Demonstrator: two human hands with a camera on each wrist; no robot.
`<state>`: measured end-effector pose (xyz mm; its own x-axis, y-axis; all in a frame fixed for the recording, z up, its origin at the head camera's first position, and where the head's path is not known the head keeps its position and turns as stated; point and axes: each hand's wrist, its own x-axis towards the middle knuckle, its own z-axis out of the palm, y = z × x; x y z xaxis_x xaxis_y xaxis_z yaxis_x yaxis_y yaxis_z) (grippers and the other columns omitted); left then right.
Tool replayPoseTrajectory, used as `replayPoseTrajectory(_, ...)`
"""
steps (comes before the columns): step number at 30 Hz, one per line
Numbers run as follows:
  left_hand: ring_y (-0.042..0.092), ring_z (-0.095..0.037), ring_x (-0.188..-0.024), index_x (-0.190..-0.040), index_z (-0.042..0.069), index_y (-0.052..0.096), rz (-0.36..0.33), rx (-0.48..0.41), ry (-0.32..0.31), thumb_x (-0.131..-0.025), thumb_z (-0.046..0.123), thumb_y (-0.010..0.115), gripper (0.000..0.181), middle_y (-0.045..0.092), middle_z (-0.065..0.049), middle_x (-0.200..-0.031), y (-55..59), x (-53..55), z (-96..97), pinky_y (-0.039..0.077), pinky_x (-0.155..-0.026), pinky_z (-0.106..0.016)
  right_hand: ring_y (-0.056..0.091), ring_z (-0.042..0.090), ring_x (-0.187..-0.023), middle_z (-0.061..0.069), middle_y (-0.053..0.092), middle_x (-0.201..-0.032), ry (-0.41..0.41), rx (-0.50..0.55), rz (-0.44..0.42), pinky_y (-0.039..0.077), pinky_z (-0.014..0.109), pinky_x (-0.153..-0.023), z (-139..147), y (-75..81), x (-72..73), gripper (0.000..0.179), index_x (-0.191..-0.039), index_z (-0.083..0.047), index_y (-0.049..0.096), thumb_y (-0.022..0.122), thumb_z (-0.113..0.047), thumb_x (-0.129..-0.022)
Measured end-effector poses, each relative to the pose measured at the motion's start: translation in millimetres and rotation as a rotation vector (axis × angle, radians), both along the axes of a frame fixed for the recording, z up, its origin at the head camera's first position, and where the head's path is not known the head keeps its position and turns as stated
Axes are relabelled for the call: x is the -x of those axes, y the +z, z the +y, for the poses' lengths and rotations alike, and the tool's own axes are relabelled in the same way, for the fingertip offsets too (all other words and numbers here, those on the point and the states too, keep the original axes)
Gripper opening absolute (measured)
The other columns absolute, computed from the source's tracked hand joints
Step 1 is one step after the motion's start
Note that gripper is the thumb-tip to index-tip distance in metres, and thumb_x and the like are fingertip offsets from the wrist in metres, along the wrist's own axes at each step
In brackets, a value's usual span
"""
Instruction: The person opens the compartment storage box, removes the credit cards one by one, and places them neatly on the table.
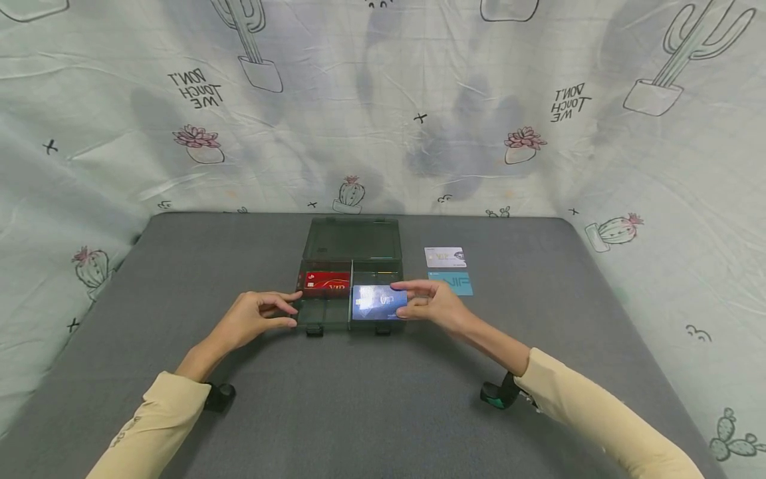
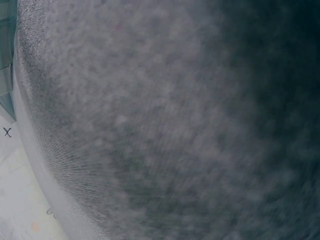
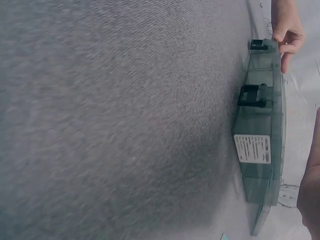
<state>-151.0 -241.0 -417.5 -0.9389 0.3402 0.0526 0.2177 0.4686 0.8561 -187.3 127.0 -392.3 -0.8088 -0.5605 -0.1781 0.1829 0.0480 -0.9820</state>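
Observation:
A dark green see-through storage box (image 1: 353, 239) lies on the grey table with its lid laid back. Over its front right compartment, my right hand (image 1: 439, 307) pinches a blue VIP card (image 1: 377, 303) by its right edge, thumb below and fingers above. At the box's left side, my left hand (image 1: 254, 318) touches the wall with its fingertips and thumb spread apart. A red VIP card (image 1: 327, 281) is in the back left compartment. In the right wrist view the left hand (image 3: 289, 32) is by the box's far corner, and black latches (image 3: 252, 96) show on its front.
Right of the box lie a white VIP card (image 1: 445, 257) and, nearer, a light blue card (image 1: 457, 283) partly behind the right hand. A patterned cloth (image 1: 383, 100) hangs beyond the table (image 1: 359, 406). The left wrist view shows mostly blurred grey surface.

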Motion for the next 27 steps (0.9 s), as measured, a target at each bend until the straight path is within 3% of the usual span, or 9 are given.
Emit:
replayPoseTrajectory(10, 0.059, -0.031, -0.114, -0.096, -0.001, 0.074, -0.015, -0.013, -0.003, -0.076, 0.009, 0.080, 0.023, 0.061, -0.016, -0.126, 0.6, 1.0, -0.4, 0.051, -0.087, -0.018, 0.063, 0.013, -0.078, 0.013, 0.052, -0.103, -0.033, -0.039, -0.042, 0.053, 0.048, -0.088, 27.5, 0.0, -4.6, 0.053, -0.131, 0.008, 0.054, 0.073, 0.001, -0.082)
replayPoseTrajectory(27, 0.060, -0.029, -0.114, -0.095, 0.003, 0.075, -0.006, 0.005, 0.008, -0.076, 0.012, 0.080, 0.022, 0.061, -0.014, -0.126, -4.8, -1.6, -0.2, 0.052, -0.087, -0.021, 0.067, 0.019, -0.083, 0.017, 0.054, -0.112, -0.082, -0.086, -0.017, 0.057, 0.039, -0.082, 79.8, -11.3, -13.6, 0.052, -0.131, 0.010, 0.052, 0.071, -0.001, -0.084)
